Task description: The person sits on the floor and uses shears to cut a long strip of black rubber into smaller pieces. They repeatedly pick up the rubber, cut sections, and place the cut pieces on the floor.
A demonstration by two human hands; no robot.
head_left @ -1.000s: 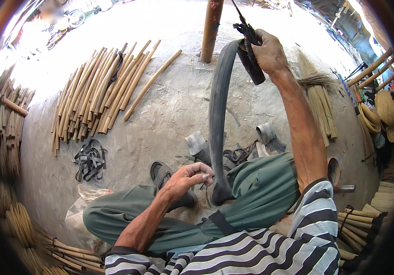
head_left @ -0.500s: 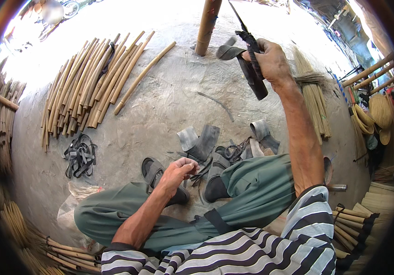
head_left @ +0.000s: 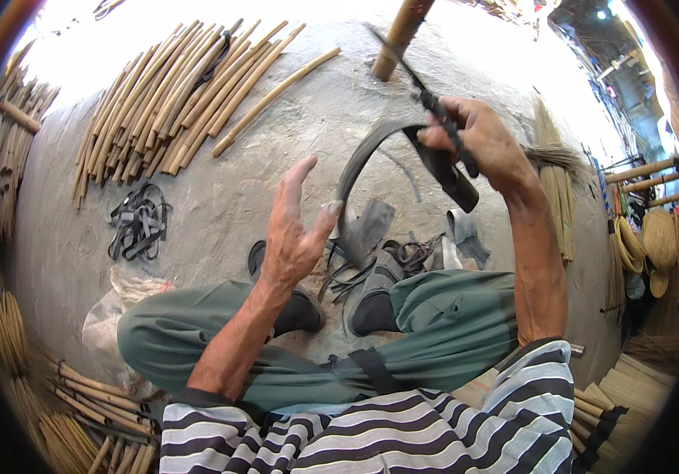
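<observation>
My right hand is closed around a dark-handled knife, its narrow blade angled up to the left. The same hand grips a black rubber strip, which arches leftward and hangs down toward my feet. My left hand is raised beside the hanging part, fingers stretched and thumb apart. Its thumb tip lies close to the strip; whether they touch I cannot tell. Below, between and around my sandals, lie rubber scraps and thin dark strips. A curled rubber piece rests farther right.
Bamboo sticks lie in a row at the far left, with a tangle of black bands nearer. A bamboo post stands ahead. A bristle bundle lies on the right, and more sticks sit at lower left.
My left hand has risen and opened from a closed pinch. My right hand has come slightly down and right, and the strip now hangs in a long arc toward the left hand.
</observation>
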